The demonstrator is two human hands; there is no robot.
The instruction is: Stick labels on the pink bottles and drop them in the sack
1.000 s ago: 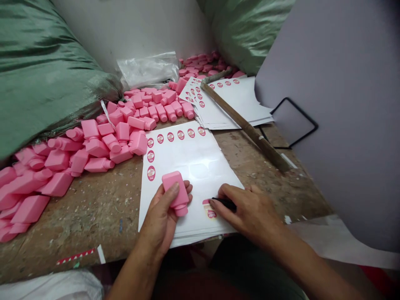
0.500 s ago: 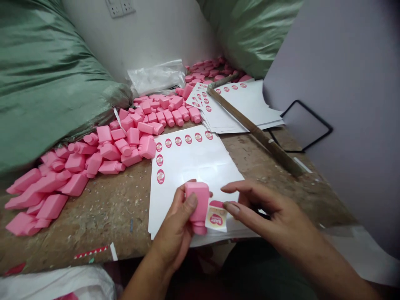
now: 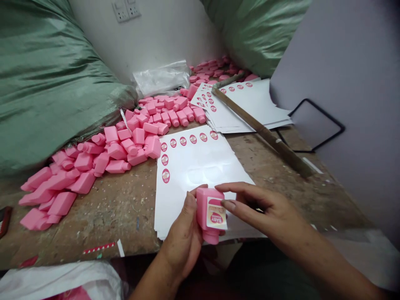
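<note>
Left hand [image 3: 183, 239] gripping pink plastic bottle [image 3: 202, 212] upright, left fingers wrapped behind, thumb [image 3: 190, 201] pressing along bottle's side. Right hand [image 3: 265, 208] reaching across, fingers [image 3: 237, 188] curled, narrowly spread, thumb [image 3: 229, 205] resting at right edge of cream-and-pink oval label [image 3: 216, 216] stuck on bottle's front. Bottle sitting between both hands, above white sticker sheet stack [image 3: 193, 166] lying on worn wooden workbench [image 3: 103, 216]. Loose pink bottles [image 3: 134, 146] heaping left of sheets.
</note>
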